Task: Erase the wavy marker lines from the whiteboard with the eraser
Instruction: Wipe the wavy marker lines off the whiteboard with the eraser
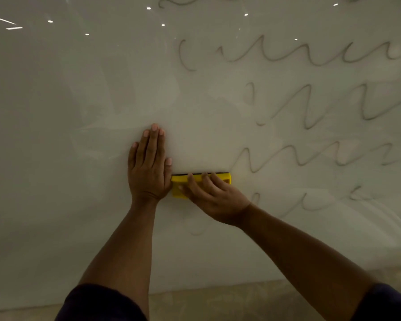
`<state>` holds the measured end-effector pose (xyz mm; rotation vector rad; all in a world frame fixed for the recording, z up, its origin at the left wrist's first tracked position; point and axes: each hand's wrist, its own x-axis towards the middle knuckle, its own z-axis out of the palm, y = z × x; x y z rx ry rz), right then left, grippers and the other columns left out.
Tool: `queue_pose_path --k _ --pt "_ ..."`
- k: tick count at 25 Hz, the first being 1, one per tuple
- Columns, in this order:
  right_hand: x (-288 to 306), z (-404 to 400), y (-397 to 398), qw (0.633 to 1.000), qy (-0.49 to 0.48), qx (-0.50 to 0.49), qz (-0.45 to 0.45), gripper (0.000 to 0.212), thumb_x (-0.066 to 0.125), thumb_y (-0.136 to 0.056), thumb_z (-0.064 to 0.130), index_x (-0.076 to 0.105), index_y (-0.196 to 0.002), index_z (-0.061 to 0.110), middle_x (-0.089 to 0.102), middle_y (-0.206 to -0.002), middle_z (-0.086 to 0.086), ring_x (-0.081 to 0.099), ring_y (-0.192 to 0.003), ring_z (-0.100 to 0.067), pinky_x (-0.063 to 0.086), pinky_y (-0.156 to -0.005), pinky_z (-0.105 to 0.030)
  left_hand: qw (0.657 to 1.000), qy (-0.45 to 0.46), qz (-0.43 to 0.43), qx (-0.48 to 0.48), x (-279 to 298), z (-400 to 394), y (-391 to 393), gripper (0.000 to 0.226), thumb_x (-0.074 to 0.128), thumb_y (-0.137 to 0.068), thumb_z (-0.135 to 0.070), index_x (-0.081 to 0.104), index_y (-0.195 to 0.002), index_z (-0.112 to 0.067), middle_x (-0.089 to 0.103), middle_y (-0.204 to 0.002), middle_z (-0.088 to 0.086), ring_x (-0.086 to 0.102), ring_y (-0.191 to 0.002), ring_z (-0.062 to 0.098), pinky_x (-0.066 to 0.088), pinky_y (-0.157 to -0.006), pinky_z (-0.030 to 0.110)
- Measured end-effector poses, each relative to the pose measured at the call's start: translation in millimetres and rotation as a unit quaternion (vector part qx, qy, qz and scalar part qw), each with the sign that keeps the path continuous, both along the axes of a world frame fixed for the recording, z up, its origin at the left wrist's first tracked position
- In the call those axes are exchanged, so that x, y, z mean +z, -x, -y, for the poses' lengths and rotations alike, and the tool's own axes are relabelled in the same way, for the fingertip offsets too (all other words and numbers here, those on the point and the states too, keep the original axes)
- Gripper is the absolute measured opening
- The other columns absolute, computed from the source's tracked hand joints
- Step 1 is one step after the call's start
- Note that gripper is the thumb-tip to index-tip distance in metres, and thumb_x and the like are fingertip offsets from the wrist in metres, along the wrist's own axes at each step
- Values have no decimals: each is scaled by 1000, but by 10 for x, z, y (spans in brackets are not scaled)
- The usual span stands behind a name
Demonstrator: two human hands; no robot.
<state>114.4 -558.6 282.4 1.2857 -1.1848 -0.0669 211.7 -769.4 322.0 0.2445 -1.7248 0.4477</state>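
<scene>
Eraser (yellow) sits flat on the whiteboard, just left of the wavy marker lines. My right hand has its grip curled over it; my left hand is spread flat beside it. I judge uneven pressure could smear the ink, and the rows above may get missed.

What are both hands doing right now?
Left hand: open, fingers straight, flat against the whiteboard.
Right hand: holding the yellow eraser, fingers curled over it, pressing it to the board.
</scene>
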Motion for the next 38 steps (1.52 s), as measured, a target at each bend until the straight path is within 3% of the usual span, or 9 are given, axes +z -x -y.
queue_pose_path --k 7,10,12,17,20,24,28,32,38 --pt "375 -128 180 982 -111 62 -141 29 58 -104 24 69 -129 16 69 -133 0 68 -104 -23 55 -97 -39 1000 9 1 -6 -1 24 -3 63 28 -108 -34 25 -166 -10 25 -173 7 10 -163 16 14 -130 40" --pt "180 -64 122 998 9 54 -37 34 56 -105 25 65 -137 17 67 -137 -3 69 -109 -31 56 -100 -45 1000 7 1 -3 5 21 -6 63 29 -108 -34 26 -166 -9 26 -172 8 10 -163 17 14 -130 40" --pt "-122 -6 8 999 -7 48 17 34 54 -104 22 67 -135 17 67 -137 -5 69 -110 -33 54 -103 -48 1000 4 3 -10 -11 -1 -17 63 29 -108 -34 26 -166 -10 26 -172 8 14 -162 19 14 -130 41" --pt "-470 19 -67 978 -188 76 -44 26 59 -101 24 74 -123 22 71 -125 7 68 -105 -17 51 -106 -37 1000 0 7 -9 2 7 -13 65 29 -107 -34 19 -167 -11 24 -172 7 18 -161 22 10 -131 39" --pt "-324 57 31 972 -193 117 -66 27 68 -96 25 74 -122 21 71 -126 6 68 -105 -18 54 -100 -35 1000 -8 9 -11 -9 8 -4 65 30 -107 -34 20 -167 -11 26 -172 8 18 -161 22 12 -130 40" --pt "-321 139 31 987 -88 134 -5 26 56 -104 18 72 -124 17 70 -130 -1 68 -107 -27 55 -99 -41 1000 -9 11 -9 -9 8 0 65 25 -108 -36 19 -167 -11 27 -172 8 11 -163 17 16 -129 42" --pt "-891 112 -68 978 -185 86 -47 27 50 -102 14 75 -114 15 71 -122 -3 66 -104 -26 54 -98 -43 1000 -2 9 -8 -8 0 7 66 27 -107 -36 18 -167 -12 23 -173 5 10 -163 16 13 -130 40" --pt "-981 -47 60 958 -258 68 -108 28 48 -105 17 76 -112 18 69 -122 1 66 -105 -21 52 -100 -38 1000 -2 10 -7 -5 -5 -4 67 31 -106 -34 17 -167 -11 19 -172 4 7 -163 15 13 -130 39" --pt "-250 -193 358 991 -77 109 -11 27 51 -107 23 71 -125 20 69 -133 -10 65 -108 -33 53 -100 -45 1000 1 12 -5 -13 -5 -10 66 30 -106 -35 16 -167 -12 18 -173 4 12 -163 18 15 -130 42"
